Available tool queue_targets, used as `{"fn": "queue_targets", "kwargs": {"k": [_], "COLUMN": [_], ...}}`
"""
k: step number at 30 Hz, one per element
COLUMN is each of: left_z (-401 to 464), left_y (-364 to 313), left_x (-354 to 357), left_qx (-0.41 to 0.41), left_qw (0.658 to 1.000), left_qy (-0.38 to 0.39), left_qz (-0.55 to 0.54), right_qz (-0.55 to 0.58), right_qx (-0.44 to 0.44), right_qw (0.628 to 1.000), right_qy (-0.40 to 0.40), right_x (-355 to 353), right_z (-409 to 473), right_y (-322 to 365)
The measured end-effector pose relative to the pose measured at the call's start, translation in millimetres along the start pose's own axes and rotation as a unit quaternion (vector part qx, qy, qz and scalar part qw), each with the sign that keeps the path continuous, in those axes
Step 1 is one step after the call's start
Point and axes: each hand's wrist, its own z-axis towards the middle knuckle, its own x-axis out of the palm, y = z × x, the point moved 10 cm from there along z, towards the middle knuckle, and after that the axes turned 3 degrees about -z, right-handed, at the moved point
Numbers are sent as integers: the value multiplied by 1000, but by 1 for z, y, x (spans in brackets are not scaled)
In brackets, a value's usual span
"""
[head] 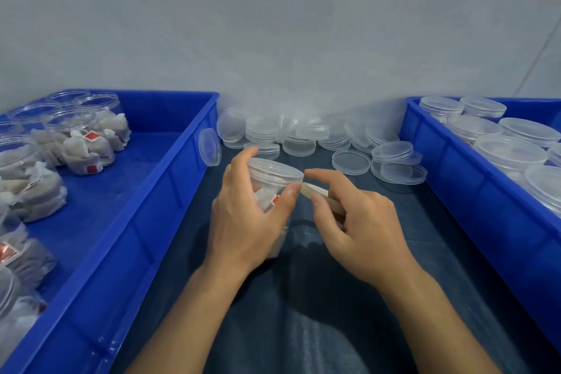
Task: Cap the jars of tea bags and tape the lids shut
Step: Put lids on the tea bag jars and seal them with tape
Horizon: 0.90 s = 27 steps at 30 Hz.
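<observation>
Between the blue bins, our left hand [243,215] grips the capped jar [273,182]; right hand [358,222] pinches the tape roll [315,191] beside its lid. Risk: tape creasing or missing the seam if the jar rotates.

Both trays [170,167] [473,191] are bright blue. The desk [303,313] is covered in dark navy. Jars [76,121] and lids [350,162] are clear; tea bags [82,152] are off-white with red tags. The wall [273,24] is pale grey.
</observation>
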Motion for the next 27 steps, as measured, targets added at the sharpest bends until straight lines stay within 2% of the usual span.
{"fn": "queue_targets", "kwargs": {"k": [5, 12, 17, 20, 27], "left_z": [1, 5, 3, 3, -1], "left_y": [5, 11, 2, -1, 0], "left_x": [1, 4, -1, -4, 0], "left_qx": [-20, -54, -34, -16, -29], "left_qw": [1000, 997, 998, 1000, 999], "left_qy": [-4, 37, 16, 2, -2], "left_qz": [-8, -44, -49, -14, -14], "right_qz": [-51, -43, -35, -23, -23], "right_qx": [-5, -4, -4, -2, -8], "right_qw": [999, 999, 999, 1000, 999], "right_qy": [-13, -15, -4, 7, 22], "right_x": [-1, 0, 1, -1, 3], "right_z": [1, 0, 0, -1, 0], "right_y": [4, 6, 5, 6, 8]}}
